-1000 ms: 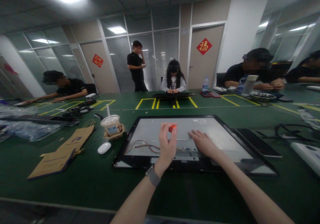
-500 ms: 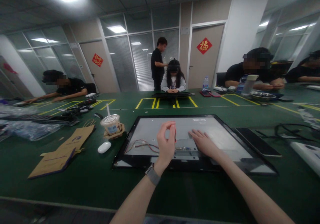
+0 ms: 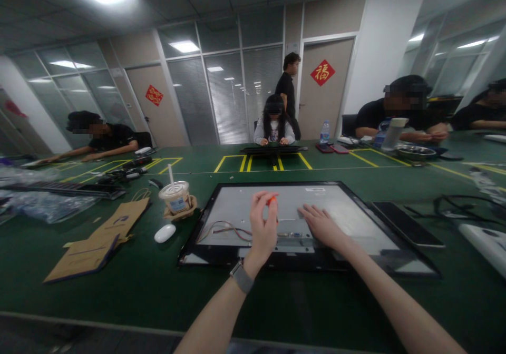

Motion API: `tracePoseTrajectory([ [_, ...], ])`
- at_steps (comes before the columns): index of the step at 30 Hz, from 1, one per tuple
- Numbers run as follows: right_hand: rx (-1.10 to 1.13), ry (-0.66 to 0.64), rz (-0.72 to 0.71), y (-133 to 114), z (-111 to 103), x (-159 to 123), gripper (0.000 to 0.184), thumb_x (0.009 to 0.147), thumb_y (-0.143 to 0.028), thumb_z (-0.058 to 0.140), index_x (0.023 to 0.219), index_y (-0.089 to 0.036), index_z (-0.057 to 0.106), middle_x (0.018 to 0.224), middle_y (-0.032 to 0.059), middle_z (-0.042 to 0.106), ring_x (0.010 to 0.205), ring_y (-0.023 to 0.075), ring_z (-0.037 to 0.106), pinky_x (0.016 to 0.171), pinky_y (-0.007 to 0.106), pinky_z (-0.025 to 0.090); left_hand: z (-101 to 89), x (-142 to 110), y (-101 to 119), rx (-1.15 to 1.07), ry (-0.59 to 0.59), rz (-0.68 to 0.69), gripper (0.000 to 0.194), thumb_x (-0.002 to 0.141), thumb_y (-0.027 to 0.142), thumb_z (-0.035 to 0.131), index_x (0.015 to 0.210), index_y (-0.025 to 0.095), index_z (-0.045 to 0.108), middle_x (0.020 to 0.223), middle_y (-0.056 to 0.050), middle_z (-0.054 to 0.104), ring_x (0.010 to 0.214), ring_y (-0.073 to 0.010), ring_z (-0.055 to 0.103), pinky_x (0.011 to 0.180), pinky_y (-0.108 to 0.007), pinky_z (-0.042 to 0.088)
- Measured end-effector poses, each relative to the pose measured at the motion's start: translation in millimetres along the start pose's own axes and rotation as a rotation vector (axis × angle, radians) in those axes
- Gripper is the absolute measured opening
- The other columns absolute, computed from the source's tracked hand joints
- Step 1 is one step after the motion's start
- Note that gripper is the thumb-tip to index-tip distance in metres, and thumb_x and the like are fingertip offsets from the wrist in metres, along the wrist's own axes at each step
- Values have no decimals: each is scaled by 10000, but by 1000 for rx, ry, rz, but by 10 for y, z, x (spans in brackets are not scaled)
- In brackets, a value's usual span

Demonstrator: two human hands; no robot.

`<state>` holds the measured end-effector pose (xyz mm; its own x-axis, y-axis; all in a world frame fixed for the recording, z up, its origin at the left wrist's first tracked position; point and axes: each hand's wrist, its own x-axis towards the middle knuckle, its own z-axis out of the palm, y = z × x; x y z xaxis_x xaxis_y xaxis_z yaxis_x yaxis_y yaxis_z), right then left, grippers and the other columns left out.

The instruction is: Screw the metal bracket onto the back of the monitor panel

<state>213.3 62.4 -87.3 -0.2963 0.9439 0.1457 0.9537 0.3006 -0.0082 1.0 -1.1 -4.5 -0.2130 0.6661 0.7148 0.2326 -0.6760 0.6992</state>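
Observation:
A flat display panel (image 3: 233, 201) lies on the green table with its grey metal back up and a black frame round it. Over its middle, my left hand (image 3: 263, 219) pinches an upright orange-red screwdriver (image 3: 272, 200), mostly hidden by the fingers. Its tip cannot be made out. My right hand (image 3: 322, 225) rests flat on the panel's back, fingers stretched out, holding nothing. Thin coloured wires (image 3: 227, 228) run left of my left hand, and a small connector board (image 3: 292, 235) sits between both hands near the panel's front edge.
Left of the panel are a drink cup (image 3: 176, 198) in a cardboard holder, a white mouse (image 3: 165, 233) and a paper bag (image 3: 98, 241). On the right lie a dark flat panel (image 3: 407, 222) and black cables (image 3: 460, 206). Several people sit across the table; one stands behind.
My left fingers have shifted their grip, and more of the orange-red screwdriver shows. My right hand stays put. The standing person has moved right; the seated person opposite has spread their hands.

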Motion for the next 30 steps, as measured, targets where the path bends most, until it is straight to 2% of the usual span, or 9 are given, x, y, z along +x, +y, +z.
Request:
tracePoseTrajectory([
  [3, 2, -3, -4, -11, -23, -8, 527, 985, -215, 268, 1477, -215, 457, 1546, 128, 427, 1410, 321, 403, 1103, 549, 357, -4, -4, 9, -47, -47, -22, 269, 990, 263, 441, 1063, 202, 693, 1010, -72, 642, 948, -190, 595, 857, -317, 464],
  [8, -11, -21, -6, -41, -80, -27, 528, 985, -199, 273, 1481, -207, 453, 1544, 137, 428, 1405, 325, 410, 1100, 547, 362, 13, 4, -20, 7, -15, 11, 165, 926, 289, 581, 964, 202, 715, 897, -44, 597, 810, -171, 559, 780, -296, 467],
  [11, -15, -17, 2, -41, -72, -21, 524, 986, -201, 285, 1483, -219, 448, 1543, 132, 433, 1406, 322, 409, 1099, 543, 363, 11, 0, -27, 40, 13, 25, 127, 886, 292, 640, 920, 202, 724, 890, -41, 570, 812, -174, 548, 793, -305, 471],
  [15, -8, -6, 0, -28, -43, -9, 524, 985, -198, 280, 1478, -214, 456, 1536, 144, 440, 1403, 323, 412, 1098, 553, 356, -3, -17, -18, -20, -36, 10, 224, 955, 258, 506, 1008, 203, 716, 987, -67, 626, 912, -189, 585, 835, -311, 471],
  [18, 9, -13, -3, -26, -44, -12, 530, 983, -201, 268, 1481, -201, 452, 1542, 153, 427, 1405, 327, 408, 1102, 566, 343, 3, -18, -16, -84, -64, -49, 259, 982, 259, 457, 1071, 194, 691, 1006, -73, 677, 901, -184, 613, 831, -311, 477],
  [24, 12, -15, 0, -41, -58, -18, 548, 975, -192, 248, 1486, -197, 446, 1544, 151, 424, 1409, 335, 400, 1099, 573, 348, 27, -4, -29, -7, -26, 16, 167, 915, 272, 600, 1010, 183, 706, 908, -54, 647, 832, -175, 593, 791, -302, 485],
  [30, 9, -11, -7, -28, -34, -12, 545, 982, -204, 242, 1491, -198, 437, 1547, 145, 421, 1413, 333, 395, 1099, 568, 353, 31, 5, -49, 40, 32, 54, 137, 844, 261, 694, 967, 204, 715, 918, -33, 560, 785, -156, 539, 774, -297, 478],
])
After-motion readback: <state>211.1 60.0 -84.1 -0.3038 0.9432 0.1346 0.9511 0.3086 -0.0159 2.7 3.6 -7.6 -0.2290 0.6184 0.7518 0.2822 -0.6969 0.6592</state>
